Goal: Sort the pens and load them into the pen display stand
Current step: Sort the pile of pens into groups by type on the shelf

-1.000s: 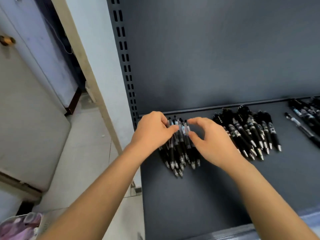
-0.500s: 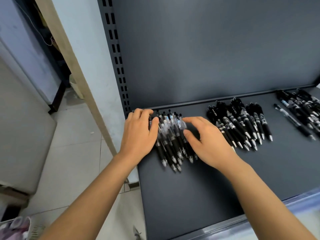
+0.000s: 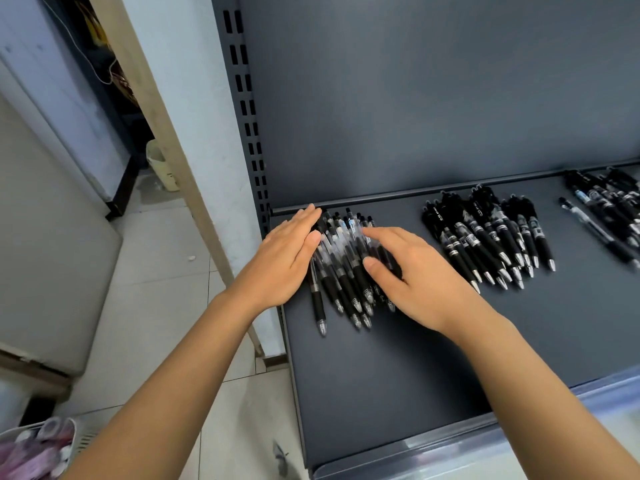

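Basket, near left corner: a white basket (image 3: 78, 438) is sitting on the tiled floor (image 3: 145, 306), holding pinkish items too blurred to name.
Post: a pale wooden post (image 3: 162, 133) is slanting down to the floor just left of the shelf.
Upright: a dark slotted upright (image 3: 247, 109) is running along the left edge of the grey back panel (image 3: 433, 91).
Shelf: the dark grey shelf (image 3: 398, 375) is carrying all the pens in three groups, apart from one another.
Left hand: the left hand (image 3: 284, 261) is lying flat with its fingers straight and held together, and is pressing against the left flank of the left pen pile.
Left pen pile: the left pen pile (image 3: 341, 271) is lying at the far left corner of the shelf, between the two hands, with the tips pointing toward the near edge. One pen (image 3: 318, 303) is sticking out nearer than the rest.
Right hand: the right hand (image 3: 412, 275) is resting over the right side of the same pile, with its fingers loosely spread and its thumb lying on the barrels. It is gripping nothing.
Middle pen group: the middle pen group (image 3: 485, 233) is lying fanned out to the right of the right hand, untouched.
Right pen group: the right pen group (image 3: 609, 199) is lying at the far right edge, partly cut off by the frame. A single pen (image 3: 595, 230) is lying just left of it.
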{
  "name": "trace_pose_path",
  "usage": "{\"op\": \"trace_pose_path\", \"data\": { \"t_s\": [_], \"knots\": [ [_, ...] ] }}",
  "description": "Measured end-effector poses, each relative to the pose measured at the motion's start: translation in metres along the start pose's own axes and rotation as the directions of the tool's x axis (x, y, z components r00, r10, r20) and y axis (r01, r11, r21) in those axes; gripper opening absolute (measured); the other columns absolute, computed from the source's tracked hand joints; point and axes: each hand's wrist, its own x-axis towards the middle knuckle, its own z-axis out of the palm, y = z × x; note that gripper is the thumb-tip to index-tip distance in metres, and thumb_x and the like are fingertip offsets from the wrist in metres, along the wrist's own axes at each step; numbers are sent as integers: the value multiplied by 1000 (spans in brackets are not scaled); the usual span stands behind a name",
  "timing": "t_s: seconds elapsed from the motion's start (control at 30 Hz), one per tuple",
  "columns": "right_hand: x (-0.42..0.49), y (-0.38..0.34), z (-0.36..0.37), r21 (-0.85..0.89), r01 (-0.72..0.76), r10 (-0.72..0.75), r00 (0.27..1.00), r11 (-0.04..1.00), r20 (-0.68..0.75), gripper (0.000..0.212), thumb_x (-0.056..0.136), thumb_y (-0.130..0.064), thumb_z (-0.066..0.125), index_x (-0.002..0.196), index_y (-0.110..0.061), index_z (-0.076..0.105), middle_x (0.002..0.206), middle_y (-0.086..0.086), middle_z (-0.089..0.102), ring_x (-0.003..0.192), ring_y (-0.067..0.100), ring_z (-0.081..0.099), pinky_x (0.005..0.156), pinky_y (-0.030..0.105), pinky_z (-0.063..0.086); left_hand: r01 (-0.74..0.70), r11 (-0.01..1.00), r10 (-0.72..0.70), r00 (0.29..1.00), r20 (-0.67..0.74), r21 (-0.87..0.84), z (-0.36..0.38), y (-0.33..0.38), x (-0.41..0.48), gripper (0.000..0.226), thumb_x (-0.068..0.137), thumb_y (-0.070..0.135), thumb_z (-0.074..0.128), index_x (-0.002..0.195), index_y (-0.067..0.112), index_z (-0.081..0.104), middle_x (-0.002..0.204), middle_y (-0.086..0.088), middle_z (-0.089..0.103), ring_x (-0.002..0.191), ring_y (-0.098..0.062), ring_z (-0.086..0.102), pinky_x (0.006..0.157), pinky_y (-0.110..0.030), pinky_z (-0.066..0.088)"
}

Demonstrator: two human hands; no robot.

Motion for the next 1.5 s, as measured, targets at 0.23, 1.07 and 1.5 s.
{"op": "trace_pose_path", "data": {
  "t_s": [0.23,1.07,1.5],
  "knots": [
    [-10,-7,-6,-45,12,-10,999,999,49,65,87,-53,44,146,-29,34,149,-10,36,137,9,30,111,31,30,47,982,-44,999,-19,185,1,10,8,50,104,36,22,149,16,28,156,-1,27,144,-14,20,116,-30,10],
    [-106,195,-171,-94,-451,337,775,888,-534,55,89,-44,56,136,-16,48,134,4,52,122,28,45,92,37,40,-187,705,178,980,84,684,87,302,73,89,74,76,6,132,21,45,128,2,56,123,-21,45,99,-36,34],
    [-107,399,-262,-102,-328,314,940,939,-133,47,94,-41,51,135,-19,47,131,5,57,117,26,54,87,32,41,48,754,-96,995,37,655,261,400,174,80,84,75,21,139,20,40,142,0,47,131,-22,40,103,-41,33]
  ]
}}
